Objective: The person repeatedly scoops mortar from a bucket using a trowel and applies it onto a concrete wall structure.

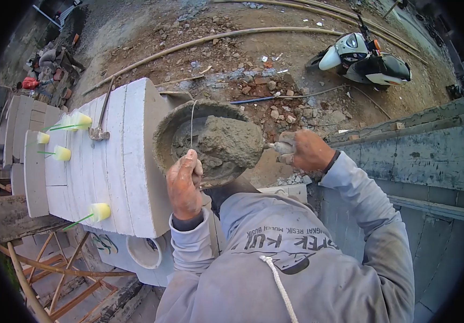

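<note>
A round bucket (163, 141), crusted with cement, sits in front of me with wet grey mortar (229, 141) heaped inside. My left hand (184, 183) is closed at the bucket's near left rim, pinching a thin pale cord handle (193, 121) that runs up to the far rim. On the other side, my right hand (308, 151) is closed around the handle of a trowel (269, 146). The trowel's blade is hidden by the mortar at the bucket's right edge.
White blocks (108, 167) stand stacked on the left, bearing a hammer (100, 129) and several cups, including one yellowish drink cup (100, 211). A grey wall (409, 156) runs along the right. Beyond lie rubble, bamboo poles (210, 37) and a parked scooter (361, 59). People (41, 83) are far left.
</note>
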Demonstrator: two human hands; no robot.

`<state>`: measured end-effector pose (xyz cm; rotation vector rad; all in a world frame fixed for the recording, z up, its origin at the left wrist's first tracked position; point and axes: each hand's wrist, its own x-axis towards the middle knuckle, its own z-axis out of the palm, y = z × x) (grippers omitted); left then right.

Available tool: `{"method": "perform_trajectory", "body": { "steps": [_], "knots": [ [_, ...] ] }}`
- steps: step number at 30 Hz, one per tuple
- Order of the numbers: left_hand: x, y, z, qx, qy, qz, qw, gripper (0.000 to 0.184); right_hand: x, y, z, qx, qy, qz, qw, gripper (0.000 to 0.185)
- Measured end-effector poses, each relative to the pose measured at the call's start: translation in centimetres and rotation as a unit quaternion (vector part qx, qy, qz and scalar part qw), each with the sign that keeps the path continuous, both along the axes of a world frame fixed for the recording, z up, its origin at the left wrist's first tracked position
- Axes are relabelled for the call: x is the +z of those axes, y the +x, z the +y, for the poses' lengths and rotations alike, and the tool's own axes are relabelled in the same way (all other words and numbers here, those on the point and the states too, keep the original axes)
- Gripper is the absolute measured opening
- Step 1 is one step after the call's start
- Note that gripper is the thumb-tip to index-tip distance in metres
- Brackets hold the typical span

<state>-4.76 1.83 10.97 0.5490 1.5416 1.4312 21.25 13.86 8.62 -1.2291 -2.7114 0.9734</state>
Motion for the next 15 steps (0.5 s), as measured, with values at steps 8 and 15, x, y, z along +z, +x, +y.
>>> {"method": "perform_trajectory", "body": {
  "steps": [8, 15],
  "knots": [
    [-0.9, -0.4, -0.3, 0.014, 0.016, -0.030, 0.999, 0.038, 8.7, 13.8, -1.7, -0.143, 0.042, 0.049, 0.988, 0.037],
    [-3.2, -6.5, 0.8, -0.085, -0.145, -0.151, 0.974, 0.088, 24.0, 32.4, -9.2, -0.422, 0.033, 0.099, 0.901, 0.027]
  ]
}}
